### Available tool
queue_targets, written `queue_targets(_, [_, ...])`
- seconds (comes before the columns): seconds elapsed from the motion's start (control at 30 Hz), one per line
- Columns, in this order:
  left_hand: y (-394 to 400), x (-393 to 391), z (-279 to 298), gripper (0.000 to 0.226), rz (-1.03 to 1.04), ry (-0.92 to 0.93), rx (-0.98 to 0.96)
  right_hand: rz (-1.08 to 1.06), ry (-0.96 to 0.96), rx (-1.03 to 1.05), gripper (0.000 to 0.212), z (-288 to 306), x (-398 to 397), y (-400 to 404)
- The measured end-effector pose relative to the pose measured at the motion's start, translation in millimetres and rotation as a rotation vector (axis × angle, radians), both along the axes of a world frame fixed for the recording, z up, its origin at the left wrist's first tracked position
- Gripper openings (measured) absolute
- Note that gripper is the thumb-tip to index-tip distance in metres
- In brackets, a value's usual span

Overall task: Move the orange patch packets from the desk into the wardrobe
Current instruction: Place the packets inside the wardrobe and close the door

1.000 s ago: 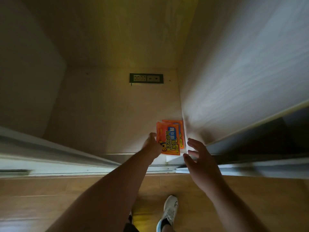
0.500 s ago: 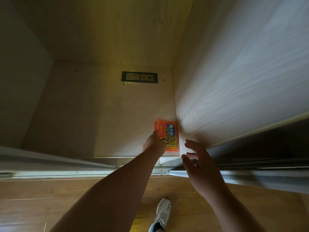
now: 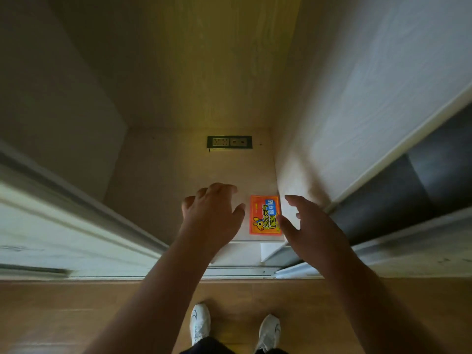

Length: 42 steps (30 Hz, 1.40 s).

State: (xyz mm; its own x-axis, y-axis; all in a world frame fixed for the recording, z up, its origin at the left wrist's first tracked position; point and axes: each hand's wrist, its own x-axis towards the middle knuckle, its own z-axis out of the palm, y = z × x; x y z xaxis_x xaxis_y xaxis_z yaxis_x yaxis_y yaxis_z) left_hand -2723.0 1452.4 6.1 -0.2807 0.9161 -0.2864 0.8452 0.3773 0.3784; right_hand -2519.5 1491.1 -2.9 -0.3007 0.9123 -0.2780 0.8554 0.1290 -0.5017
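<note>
The orange patch packets lie flat in a neat stack on the wardrobe floor, tight against the right inner wall near the front edge; only the top packet shows. My left hand hovers just left of the stack, fingers spread, holding nothing and clear of the packets. My right hand hangs open to the right of the stack, its thumb overlapping the packet's lower right edge in the picture.
A dark socket panel sits at the back of the wardrobe floor. Sliding doors flank the opening on both sides, with a metal track along the front. My white shoes stand on the wooden room floor.
My left hand has let go of the packets and pulled back to the left. The packets now lie squared up against the right wall. The camera has risen and tipped down.
</note>
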Motion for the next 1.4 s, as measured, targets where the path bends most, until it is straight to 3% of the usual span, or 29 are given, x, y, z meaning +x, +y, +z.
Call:
queue_targets(0.27, [-39.0,12.1,79.0,0.048,-0.072,0.034,0.060,-0.058,0.002,0.030,0.057,70.9,16.5,-18.6])
queue_targets(0.6, [-33.1,8.0,92.2,0.043,-0.333,0.023,0.219,-0.343,-0.051,0.063,0.060,120.2,16.3,-64.3])
queue_targets(0.9, [-33.5,5.0,99.0,0.048,-0.708,0.051,0.203,-0.655,-0.051,0.111,0.070,117.2,-0.6,-141.0])
queue_targets(1.4, [-96.3,177.3,119.1,0.052,-1.256,0.004,0.255,-1.216,-0.141,0.120,0.072,116.2,119.1,-305.2])
